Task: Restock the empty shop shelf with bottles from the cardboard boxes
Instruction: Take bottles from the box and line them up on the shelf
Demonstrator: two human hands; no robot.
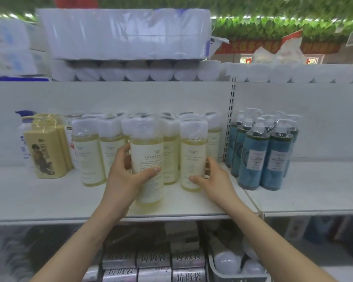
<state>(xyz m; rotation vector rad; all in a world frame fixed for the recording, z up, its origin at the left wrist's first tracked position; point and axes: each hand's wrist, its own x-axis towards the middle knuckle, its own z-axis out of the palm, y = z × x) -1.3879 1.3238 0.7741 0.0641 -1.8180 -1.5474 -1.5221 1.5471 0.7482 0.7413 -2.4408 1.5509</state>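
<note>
Head view.

- Shelf [49, 200], middle section: largely stocked with pale yellow bottles [90, 151], wrapped, standing several rows deep toward the back panel.
- Bare strip along the front edge, so room judged for one more front row.
- Cardboard boxes not in view; remaining stock unknown. Judged well past halfway.
- Front bottle [147, 159]: upright near the front edge, ahead of the rows. Resting or just lifted, cannot tell.
- Left hand [122, 176]: wrapped round front bottle, thumb across the label, fingers behind.
- Right hand [214, 178]: closed round the foot of end bottle [193, 157] at the row's right end, thumb in front, fingers on its right side.
- Blue pump bottles [261, 157]: neighbouring section, apart.
</note>
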